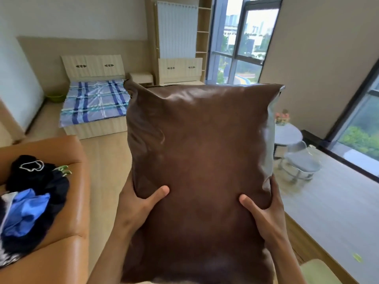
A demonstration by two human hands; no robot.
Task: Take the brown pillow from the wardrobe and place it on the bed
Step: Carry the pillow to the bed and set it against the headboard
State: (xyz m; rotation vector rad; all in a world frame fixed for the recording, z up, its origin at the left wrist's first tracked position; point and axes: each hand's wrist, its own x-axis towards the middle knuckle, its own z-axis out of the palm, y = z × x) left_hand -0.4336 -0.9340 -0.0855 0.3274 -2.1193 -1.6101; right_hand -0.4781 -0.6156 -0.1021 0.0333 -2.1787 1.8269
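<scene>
A large brown leather-like pillow [201, 160] fills the middle of the view, held upright in front of me. My left hand [139, 203] grips its left edge with the thumb pressed into the front. On the right edge, my right hand [266, 212] grips it the same way. The bed [94, 103] with a blue plaid sheet stands far off at the upper left, against a cream headboard. No wardrobe shows in this view.
An orange sofa [67, 232] with dark and blue clothes [30, 201] lies at the lower left. A nightstand [141, 77] and a second headboard [180, 69] stand behind the pillow. A round grey table [287, 134], a grey chair [301, 160] and big windows are on the right.
</scene>
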